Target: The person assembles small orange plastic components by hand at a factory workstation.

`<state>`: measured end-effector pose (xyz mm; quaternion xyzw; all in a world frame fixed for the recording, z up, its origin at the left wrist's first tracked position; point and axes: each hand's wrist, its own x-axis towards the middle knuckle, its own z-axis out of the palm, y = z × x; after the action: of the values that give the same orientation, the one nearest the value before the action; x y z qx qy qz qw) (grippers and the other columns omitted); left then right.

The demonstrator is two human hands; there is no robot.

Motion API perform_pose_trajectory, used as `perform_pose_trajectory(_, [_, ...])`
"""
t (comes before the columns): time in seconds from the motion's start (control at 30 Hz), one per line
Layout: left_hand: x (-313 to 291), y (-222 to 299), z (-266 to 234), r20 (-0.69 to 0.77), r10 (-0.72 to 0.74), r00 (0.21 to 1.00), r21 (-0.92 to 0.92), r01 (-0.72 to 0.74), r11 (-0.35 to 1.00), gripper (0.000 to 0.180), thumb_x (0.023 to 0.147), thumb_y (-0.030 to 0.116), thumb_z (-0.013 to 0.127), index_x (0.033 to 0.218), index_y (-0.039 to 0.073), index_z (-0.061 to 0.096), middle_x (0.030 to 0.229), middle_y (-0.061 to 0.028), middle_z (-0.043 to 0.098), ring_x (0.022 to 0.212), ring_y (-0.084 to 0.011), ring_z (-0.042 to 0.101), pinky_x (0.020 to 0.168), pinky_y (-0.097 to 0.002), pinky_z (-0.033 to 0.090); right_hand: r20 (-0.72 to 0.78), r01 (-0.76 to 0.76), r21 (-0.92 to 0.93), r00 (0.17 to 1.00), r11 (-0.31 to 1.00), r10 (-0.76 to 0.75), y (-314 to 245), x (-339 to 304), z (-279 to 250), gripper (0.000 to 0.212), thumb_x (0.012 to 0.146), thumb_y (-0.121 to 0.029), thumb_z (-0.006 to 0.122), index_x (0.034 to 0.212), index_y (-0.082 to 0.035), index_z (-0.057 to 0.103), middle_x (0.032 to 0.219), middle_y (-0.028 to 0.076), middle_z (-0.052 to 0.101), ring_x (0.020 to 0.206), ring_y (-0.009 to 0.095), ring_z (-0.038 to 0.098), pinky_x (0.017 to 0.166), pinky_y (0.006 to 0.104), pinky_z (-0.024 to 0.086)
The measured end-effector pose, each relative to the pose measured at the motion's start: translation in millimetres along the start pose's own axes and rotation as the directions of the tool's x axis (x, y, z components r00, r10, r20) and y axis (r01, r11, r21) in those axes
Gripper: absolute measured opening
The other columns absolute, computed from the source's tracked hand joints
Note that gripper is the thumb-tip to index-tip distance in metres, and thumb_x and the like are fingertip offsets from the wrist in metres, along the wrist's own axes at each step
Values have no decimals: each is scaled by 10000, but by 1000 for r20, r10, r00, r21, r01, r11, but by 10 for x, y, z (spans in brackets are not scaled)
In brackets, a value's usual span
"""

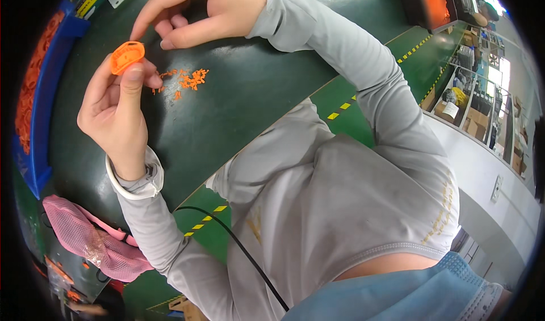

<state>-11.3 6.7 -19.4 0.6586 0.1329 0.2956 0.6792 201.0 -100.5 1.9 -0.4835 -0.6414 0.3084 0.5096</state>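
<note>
My left hand (116,108) pinches a small orange plastic part (128,56) between thumb and fingers, above the dark green tabletop. The part is shaped like a shallow rounded cup with a raised rim, its hollow side showing. Just above it is my right hand (210,14), index finger stretched down to the part's upper edge; whether it touches I cannot tell. Thumb and index finger stand apart there, with nothing seen between them. A loose scatter of tiny orange plastic bits (194,80) lies on the table to the right of my left hand.
Along the left edge stands a blue bin (42,122) filled with orange parts (35,77). A pink mesh bag (93,238) lies near my left forearm. An open box with orange contents (434,3) is at the upper right. A black cable (244,247) crosses before my body.
</note>
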Motion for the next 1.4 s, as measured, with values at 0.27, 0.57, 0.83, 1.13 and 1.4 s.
perform_pose_trajectory(0.27, [-11, -30, -47, 33, -84, 996, 50, 82, 995, 281, 974, 36, 651, 1214, -109, 623, 932, -144, 708, 777, -169, 681, 726, -287, 575, 21, -380, -278, 916, 883, 401, -738, 260, 273, 266, 845, -65, 749, 1100, -15, 689, 777, 30, 608, 641, 97, 546, 591, 235, 446])
perform_pose_trajectory(0.57, [51, 8, -16, 32, -152, 988, -96, 155, 983, 303, 1021, 152, 608, 1213, -80, 580, 922, -152, 707, 728, -157, 658, 696, -249, 533, 94, -54, -593, 986, 804, 135, -321, 87, 115, 313, 826, -118, 783, 1118, -48, 693, 761, 14, 645, 605, 120, 582, 565, 256, 449])
perform_pose_trajectory(0.83, [-28, 104, 19, 228, -221, 948, -269, 279, 922, 498, 1098, 391, 402, 1048, -50, 629, 697, -108, 626, 552, -128, 526, 521, -239, 414, -140, -561, -689, 725, 460, 675, -1033, 370, 369, 219, 871, -105, 764, 1055, -4, 699, 834, 33, 654, 686, 85, 595, 624, 228, 467])
perform_pose_trajectory(1.13, [19, 124, 77, 60, -147, 987, 44, 145, 988, 262, 1034, 155, 582, 1104, -88, 649, 833, -101, 701, 661, -115, 618, 631, -220, 497, -20, 281, -320, 953, 905, -303, -108, -19, 117, 117, 800, -142, 761, 819, -112, 650, 682, -18, 583, 597, 165, 579, 680, 289, 409])
perform_pose_trajectory(1.4, [111, 77, -86, -178, -119, 977, -6, 119, 993, 247, 1020, 158, 614, 1066, -76, 676, 804, -121, 688, 626, -134, 587, 597, -240, 482, 226, 121, -289, 973, 950, -56, 14, -20, -112, 91, 728, -106, 738, 720, -96, 648, 701, 17, 621, 680, 225, 619, 630, 337, 483])
